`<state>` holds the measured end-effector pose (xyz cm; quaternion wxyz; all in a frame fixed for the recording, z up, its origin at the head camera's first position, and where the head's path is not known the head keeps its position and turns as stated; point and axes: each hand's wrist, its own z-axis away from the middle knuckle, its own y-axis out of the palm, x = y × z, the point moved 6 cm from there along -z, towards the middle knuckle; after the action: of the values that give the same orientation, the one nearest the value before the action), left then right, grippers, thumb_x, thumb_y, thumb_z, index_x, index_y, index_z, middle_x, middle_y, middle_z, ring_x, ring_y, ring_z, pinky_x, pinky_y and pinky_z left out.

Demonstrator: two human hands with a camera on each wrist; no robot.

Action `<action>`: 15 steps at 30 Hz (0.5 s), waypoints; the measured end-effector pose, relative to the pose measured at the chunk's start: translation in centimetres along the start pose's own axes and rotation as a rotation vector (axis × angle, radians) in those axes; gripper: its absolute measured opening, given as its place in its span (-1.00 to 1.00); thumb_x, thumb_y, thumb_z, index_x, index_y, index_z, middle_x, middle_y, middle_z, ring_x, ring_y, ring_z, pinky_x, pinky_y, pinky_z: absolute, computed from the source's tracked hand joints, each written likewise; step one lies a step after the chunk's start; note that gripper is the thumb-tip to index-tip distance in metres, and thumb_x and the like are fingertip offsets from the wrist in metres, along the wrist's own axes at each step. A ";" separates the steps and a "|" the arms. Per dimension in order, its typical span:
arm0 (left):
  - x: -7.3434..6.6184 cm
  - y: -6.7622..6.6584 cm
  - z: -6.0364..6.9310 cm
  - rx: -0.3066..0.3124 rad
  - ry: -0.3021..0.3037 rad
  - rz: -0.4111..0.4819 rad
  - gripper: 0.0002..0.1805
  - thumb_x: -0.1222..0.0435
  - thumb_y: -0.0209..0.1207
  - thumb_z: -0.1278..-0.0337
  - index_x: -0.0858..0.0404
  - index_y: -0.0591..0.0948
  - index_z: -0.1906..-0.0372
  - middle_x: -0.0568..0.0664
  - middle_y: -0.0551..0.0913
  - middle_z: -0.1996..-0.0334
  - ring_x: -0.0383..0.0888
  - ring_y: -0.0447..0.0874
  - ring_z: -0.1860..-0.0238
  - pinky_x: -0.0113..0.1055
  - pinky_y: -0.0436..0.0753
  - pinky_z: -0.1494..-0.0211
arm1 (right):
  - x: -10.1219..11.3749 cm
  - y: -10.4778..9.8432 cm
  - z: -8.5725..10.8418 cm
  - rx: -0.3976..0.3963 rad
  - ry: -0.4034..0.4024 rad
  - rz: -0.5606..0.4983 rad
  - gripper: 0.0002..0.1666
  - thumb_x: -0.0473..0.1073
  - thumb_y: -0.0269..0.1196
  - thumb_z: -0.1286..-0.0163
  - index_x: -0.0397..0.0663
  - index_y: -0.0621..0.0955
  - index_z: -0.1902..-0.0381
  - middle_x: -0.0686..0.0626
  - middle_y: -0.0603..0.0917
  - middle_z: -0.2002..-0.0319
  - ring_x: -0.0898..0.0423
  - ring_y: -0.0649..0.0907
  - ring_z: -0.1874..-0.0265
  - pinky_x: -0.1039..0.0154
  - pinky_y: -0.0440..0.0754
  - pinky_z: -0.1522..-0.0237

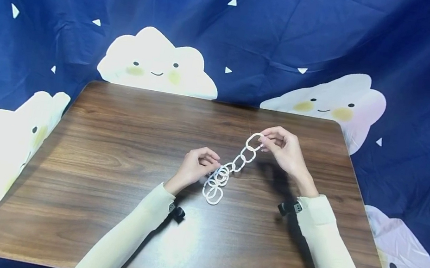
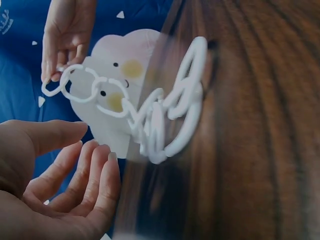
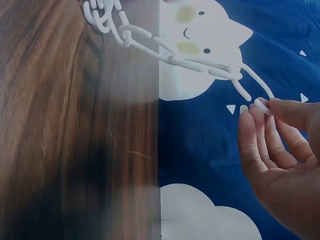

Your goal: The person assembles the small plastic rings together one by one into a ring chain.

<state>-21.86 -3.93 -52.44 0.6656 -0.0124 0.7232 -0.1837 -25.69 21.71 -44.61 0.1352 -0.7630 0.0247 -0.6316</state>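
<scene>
A chain of white plastic links (image 1: pixel 239 162) slants across the middle of the table. My right hand (image 1: pixel 283 152) pinches its end link (image 3: pixel 262 106) between thumb and fingertips, and the links near it hang in a line above the wood. The lower links (image 1: pixel 214 195) are bunched together, overlapping one another. Close beside this bunch is my left hand (image 1: pixel 198 165). Its fingers are loosely bent, and in the left wrist view a gap shows between thumb and fingers (image 2: pixel 102 180) with no link in it.
The brown wood-grain table (image 1: pixel 101 210) has rounded corners. Behind it and at its sides hangs a dark blue cloth (image 1: pixel 257 28) printed with white clouds and triangles. Small black devices (image 1: pixel 177 213) are strapped at both wrists over pale sleeves.
</scene>
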 end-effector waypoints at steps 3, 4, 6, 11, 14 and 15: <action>0.4 0.0 0.4 0.005 -0.020 0.000 -0.77 0.42 0.42 -0.16 0.38 0.72 0.08 0.23 0.83 0.21 -0.19 0.78 0.36 -0.47 0.73 0.25 | 0.1 -0.6 0.1 -0.013 -0.004 -0.005 -0.73 -0.37 0.33 -0.44 -0.50 0.62 0.01 -0.07 0.78 0.29 0.14 0.81 0.36 0.24 0.83 0.24; 0.5 0.0 0.5 0.009 -0.028 0.000 -0.78 0.43 0.42 -0.16 0.37 0.72 0.09 0.23 0.83 0.21 -0.19 0.78 0.36 -0.49 0.72 0.25 | 0.1 -0.8 0.1 -0.018 -0.006 -0.005 -0.73 -0.37 0.32 -0.44 -0.51 0.62 0.01 -0.07 0.79 0.29 0.15 0.80 0.36 0.25 0.83 0.25; 0.8 0.0 0.8 0.016 -0.041 0.003 -0.78 0.45 0.43 -0.14 0.36 0.72 0.10 0.24 0.83 0.22 -0.20 0.77 0.36 -0.51 0.70 0.27 | 0.1 -1.3 0.1 -0.026 -0.009 -0.006 -0.71 -0.37 0.32 -0.44 -0.52 0.60 0.00 -0.05 0.79 0.30 0.19 0.80 0.36 0.27 0.83 0.26; 1.0 0.1 1.3 0.030 -0.063 0.012 -0.74 0.44 0.47 -0.06 0.38 0.72 0.12 0.24 0.83 0.25 -0.23 0.73 0.40 -0.54 0.63 0.34 | -0.1 -2.3 0.1 -0.050 -0.009 -0.003 -0.70 -0.36 0.33 -0.44 -0.52 0.60 0.00 0.09 0.78 0.34 0.21 0.80 0.37 0.32 0.81 0.28; 1.2 0.1 1.7 0.042 -0.086 0.007 -0.70 0.42 0.50 -0.03 0.39 0.71 0.11 0.23 0.82 0.25 -0.25 0.69 0.42 -0.53 0.59 0.40 | -0.3 -2.9 0.1 -0.065 -0.009 -0.001 -0.71 -0.36 0.33 -0.44 -0.52 0.60 0.00 0.10 0.78 0.35 0.20 0.80 0.37 0.33 0.81 0.30; 1.3 0.2 1.9 0.047 -0.093 0.004 -0.69 0.43 0.51 -0.03 0.40 0.71 0.10 0.23 0.82 0.25 -0.25 0.67 0.43 -0.53 0.58 0.42 | -0.4 -3.0 0.1 -0.068 -0.009 0.000 -0.71 -0.37 0.33 -0.43 -0.53 0.60 0.00 0.09 0.78 0.35 0.20 0.80 0.37 0.31 0.82 0.29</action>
<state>-20.14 -4.59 -53.78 0.6988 -0.0040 0.6872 -0.1985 -26.06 24.73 -44.24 0.1094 -0.7701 0.0455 -0.6269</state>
